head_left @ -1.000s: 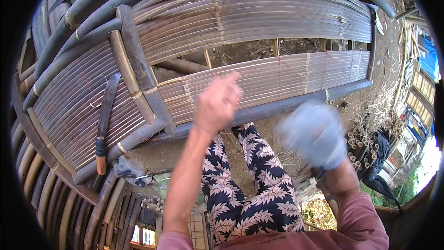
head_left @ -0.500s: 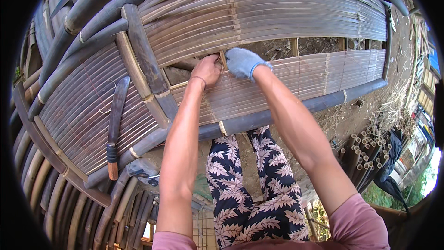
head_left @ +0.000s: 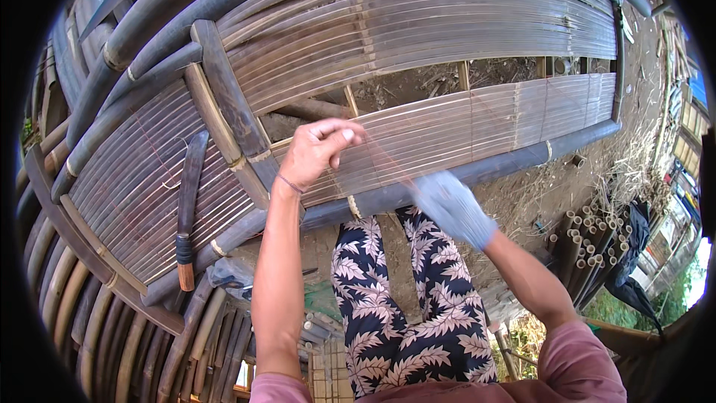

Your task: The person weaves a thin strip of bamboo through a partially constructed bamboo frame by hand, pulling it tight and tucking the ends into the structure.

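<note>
My bare left hand is closed in a pinch above the near slatted panel, by the gap in the bamboo frame. From its fingertips a thin reddish string slants down to my right hand, which wears a light blue-grey knit glove. The right hand is blurred, over the near bamboo rail; the string meets its fingers, whose exact grip is hard to make out. Similar reddish strings cross the slats of the near panel. A short wooden crosspiece spans the gap just beyond my left hand.
At the left, a long-bladed knife with a wooden handle lies across another slatted panel. A far slatted panel lies past the gap. Bundled bamboo poles are at the right, and curved bamboo poles crowd the lower left.
Both hands have come away from the crosspiece in the gap. The left has risen and moved slightly toward me; the right has swept down and right, with string stretched between them.
</note>
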A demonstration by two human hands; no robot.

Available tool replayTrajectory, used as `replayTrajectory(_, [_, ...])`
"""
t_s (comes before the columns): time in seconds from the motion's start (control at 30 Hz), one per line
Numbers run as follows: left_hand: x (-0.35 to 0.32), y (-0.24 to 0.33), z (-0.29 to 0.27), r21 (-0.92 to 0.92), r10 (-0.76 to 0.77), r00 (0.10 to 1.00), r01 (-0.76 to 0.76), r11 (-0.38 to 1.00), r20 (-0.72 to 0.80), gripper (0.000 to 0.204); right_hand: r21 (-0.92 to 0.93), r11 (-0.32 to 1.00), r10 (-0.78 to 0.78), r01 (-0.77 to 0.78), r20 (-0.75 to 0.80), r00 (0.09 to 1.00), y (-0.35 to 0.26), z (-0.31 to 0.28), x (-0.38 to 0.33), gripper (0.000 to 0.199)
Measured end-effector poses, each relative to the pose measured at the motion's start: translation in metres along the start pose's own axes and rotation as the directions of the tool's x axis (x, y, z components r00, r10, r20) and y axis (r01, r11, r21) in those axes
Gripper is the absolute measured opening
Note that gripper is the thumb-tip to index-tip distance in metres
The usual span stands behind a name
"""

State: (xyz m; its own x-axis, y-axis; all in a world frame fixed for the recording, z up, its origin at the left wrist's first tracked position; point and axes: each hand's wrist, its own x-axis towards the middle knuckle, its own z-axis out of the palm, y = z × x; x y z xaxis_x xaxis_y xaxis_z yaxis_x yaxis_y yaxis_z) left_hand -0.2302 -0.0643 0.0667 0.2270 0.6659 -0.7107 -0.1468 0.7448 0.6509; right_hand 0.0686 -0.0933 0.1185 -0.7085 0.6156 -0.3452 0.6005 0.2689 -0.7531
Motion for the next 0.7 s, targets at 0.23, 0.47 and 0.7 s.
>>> replayTrajectory(0.23, [0.034,-0.03,-0.001,0.375,0.256,0.817,-0.052,0.925,-0.516,0.028,-0.424,0.46,0.888,-0.78,0.218,0.405,0.033,-0.105,-0.365,0.023])
replayTrajectory(0.47, [0.046,-0.058,0.02,0.835,0.355,0.912,-0.025,0.549,-0.206,0.029,-0.694,0.2,0.723,-0.692,-0.372,0.582,0.075,-0.093,-0.32,0.028])
replayTrajectory(0.7, [0.04,-0.077,0.012,0.85,0.403,0.904,-0.095,0.518,-0.145,0.027,-0.337,0.875,0.163,-0.348,-0.471,0.867,0.003,0.027,0.075,0.051])
